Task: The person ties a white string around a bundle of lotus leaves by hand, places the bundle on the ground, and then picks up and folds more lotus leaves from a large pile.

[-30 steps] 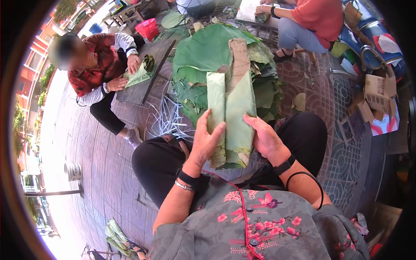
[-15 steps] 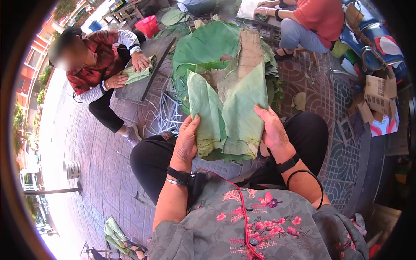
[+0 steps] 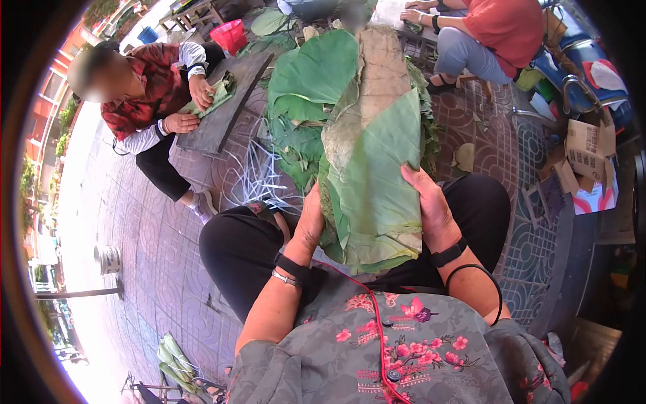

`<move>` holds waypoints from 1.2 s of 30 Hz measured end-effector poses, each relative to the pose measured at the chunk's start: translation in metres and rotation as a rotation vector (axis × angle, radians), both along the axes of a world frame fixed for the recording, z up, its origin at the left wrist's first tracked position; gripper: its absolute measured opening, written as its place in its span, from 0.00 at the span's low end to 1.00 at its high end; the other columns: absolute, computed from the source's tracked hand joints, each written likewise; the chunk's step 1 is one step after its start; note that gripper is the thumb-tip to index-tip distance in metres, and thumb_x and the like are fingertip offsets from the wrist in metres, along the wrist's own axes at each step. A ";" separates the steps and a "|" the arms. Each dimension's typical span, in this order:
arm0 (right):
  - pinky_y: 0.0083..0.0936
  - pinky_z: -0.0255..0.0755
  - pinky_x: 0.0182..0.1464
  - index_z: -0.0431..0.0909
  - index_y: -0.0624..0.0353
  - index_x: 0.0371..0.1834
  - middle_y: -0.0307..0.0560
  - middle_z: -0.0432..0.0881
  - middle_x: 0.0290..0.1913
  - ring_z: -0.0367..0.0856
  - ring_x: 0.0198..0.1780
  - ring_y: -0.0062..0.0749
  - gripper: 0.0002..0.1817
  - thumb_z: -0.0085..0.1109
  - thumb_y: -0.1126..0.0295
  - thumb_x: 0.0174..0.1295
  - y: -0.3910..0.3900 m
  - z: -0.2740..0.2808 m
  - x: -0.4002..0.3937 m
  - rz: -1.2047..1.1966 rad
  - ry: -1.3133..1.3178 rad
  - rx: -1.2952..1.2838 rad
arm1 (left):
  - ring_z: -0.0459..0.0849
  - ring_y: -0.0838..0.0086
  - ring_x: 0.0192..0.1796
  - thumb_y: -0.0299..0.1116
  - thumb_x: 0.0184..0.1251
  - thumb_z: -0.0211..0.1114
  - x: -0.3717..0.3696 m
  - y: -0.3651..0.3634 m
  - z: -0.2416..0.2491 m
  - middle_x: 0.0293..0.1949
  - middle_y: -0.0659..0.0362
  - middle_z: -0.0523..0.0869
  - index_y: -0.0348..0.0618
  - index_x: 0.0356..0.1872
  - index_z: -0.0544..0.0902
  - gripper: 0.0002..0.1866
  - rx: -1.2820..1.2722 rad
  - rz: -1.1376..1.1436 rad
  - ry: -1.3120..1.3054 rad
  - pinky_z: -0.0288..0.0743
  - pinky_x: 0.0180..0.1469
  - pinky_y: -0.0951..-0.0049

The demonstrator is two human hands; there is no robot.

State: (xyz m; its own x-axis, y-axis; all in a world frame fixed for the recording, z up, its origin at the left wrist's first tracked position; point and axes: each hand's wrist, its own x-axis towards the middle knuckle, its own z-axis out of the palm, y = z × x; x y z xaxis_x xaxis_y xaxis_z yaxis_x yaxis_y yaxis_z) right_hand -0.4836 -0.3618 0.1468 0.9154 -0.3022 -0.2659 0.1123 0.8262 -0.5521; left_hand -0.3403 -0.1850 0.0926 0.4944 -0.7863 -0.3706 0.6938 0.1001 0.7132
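Between my two hands is a large folded lotus leaf bundle (image 3: pixel 385 182), green on its right flap and dry brown toward the far end. My left hand (image 3: pixel 311 219) is closed on its left edge, with the fingers partly hidden behind the leaf. On the right edge, my right hand (image 3: pixel 431 205) grips with the thumb on top and the other fingers underneath. The near end of the bundle hangs above my lap. Beyond it lies a pile of broad green lotus leaves (image 3: pixel 309 74).
At left a person works a folded leaf (image 3: pixel 219 94) on a dark board (image 3: pixel 232 108). White strips (image 3: pixel 259 178) lie on the paving. Another person in a red top (image 3: pixel 501 34) sits at back right. Cardboard boxes (image 3: pixel 591 151) stand at right, a red bucket (image 3: pixel 229 38) behind.
The left flap has been folded over, so the bundle is narrower and its brown far part shows more. My left hand has moved right and slightly down.
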 end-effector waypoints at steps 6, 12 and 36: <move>0.35 0.78 0.58 0.71 0.64 0.65 0.51 0.81 0.57 0.83 0.55 0.38 0.22 0.52 0.62 0.73 -0.001 0.000 -0.002 -0.007 -0.011 0.046 | 0.81 0.70 0.59 0.47 0.72 0.63 0.000 0.004 0.018 0.62 0.56 0.80 0.40 0.69 0.70 0.31 0.073 -0.181 0.016 0.75 0.62 0.67; 0.35 0.80 0.55 0.73 0.63 0.63 0.50 0.83 0.54 0.85 0.51 0.37 0.21 0.51 0.61 0.74 -0.011 0.002 -0.009 -0.021 -0.010 0.137 | 0.86 0.69 0.50 0.33 0.66 0.66 -0.003 0.004 0.003 0.53 0.52 0.84 0.33 0.61 0.75 0.24 0.080 -0.109 -0.016 0.82 0.54 0.68; 0.32 0.56 0.74 0.44 0.64 0.80 0.63 0.59 0.75 0.60 0.75 0.43 0.50 0.68 0.59 0.64 -0.009 -0.042 0.004 -0.184 0.346 -1.112 | 0.88 0.58 0.50 0.23 0.64 0.62 -0.001 0.019 0.050 0.52 0.44 0.85 0.26 0.60 0.74 0.23 -0.039 0.162 0.248 0.83 0.58 0.60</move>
